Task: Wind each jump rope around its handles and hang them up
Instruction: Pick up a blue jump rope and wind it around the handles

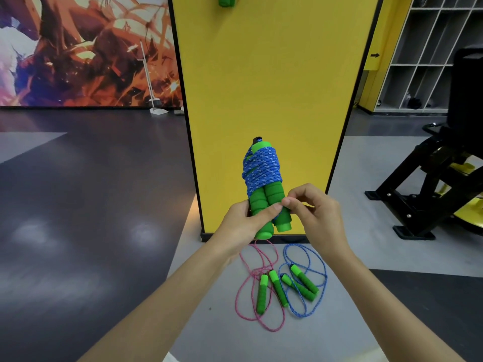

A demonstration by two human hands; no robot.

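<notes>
Centre frame, the left hand (243, 223) has its grip clamped round the lower ends of two green handles (283, 223). These are held upright as a bundle (261, 168), with blue rope wound tight over their upper half. The right hand (311, 212) pinches thumb to forefinger at the right handle, just beside the left thumb. Whether a rope end sits in that pinch cannot be told. The winding of this one looks finished or nearly so, and it is not yet hung.

Below, on the floor, a pink rope (261, 291) and a loose blue rope (304, 282) lie unwound, side by side. Beyond stands a yellow panel (274, 87). At its top edge a green object (226, 0) is cut off by the frame, probably a rope already hung. So about two and a half ropes remain.
</notes>
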